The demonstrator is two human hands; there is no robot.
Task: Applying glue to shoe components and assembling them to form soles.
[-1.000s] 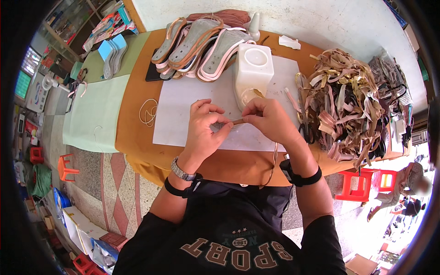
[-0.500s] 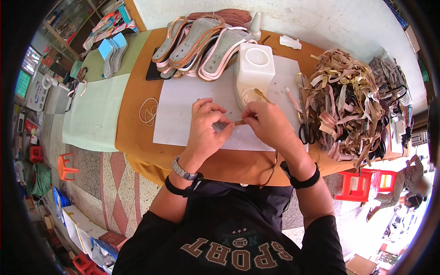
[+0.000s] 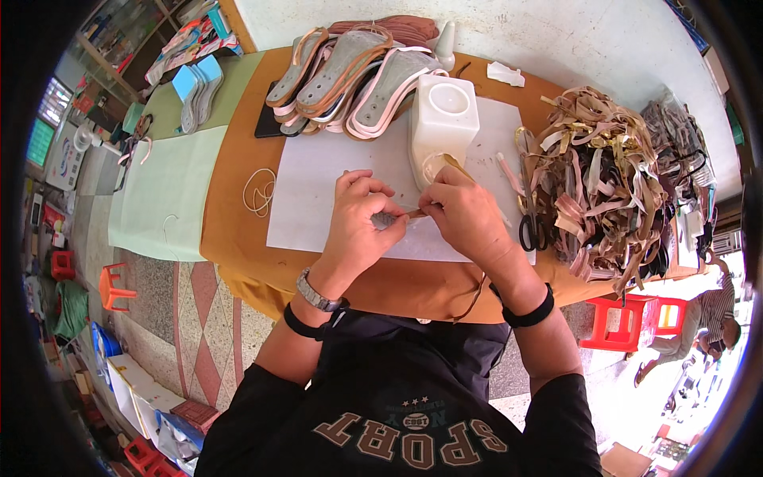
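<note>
Above the white sheet (image 3: 310, 183), both my hands are brought close together. My left hand (image 3: 362, 215) has thumb and fingers closed round a small grey sole-like piece (image 3: 385, 220), mostly hidden by the hand. A narrow brown strip (image 3: 415, 213) runs from its edge to my right hand (image 3: 457, 208), whose fingertips pinch it. Probably the same strip (image 3: 475, 298) hangs below my right wrist over the table's front edge. Just beyond the right hand stands a cut-open white plastic bottle (image 3: 445, 119); a yellowish-brown stick (image 3: 457, 164) leans at its opening, partly behind my fingers.
Grey soles edged in brown and pink (image 3: 342, 75) are piled at the back. Black-handled scissors (image 3: 531, 226) lie right of the sheet, beside a large heap of strips (image 3: 604, 175). A loop of cord (image 3: 258, 193) lies left. A person (image 3: 715, 310) is by red stools (image 3: 624, 322).
My right hand has turned slightly, its knuckles shifting a little, while its fingertips stay on the strip. The left hand holds nearly still. The view has shifted slightly.
</note>
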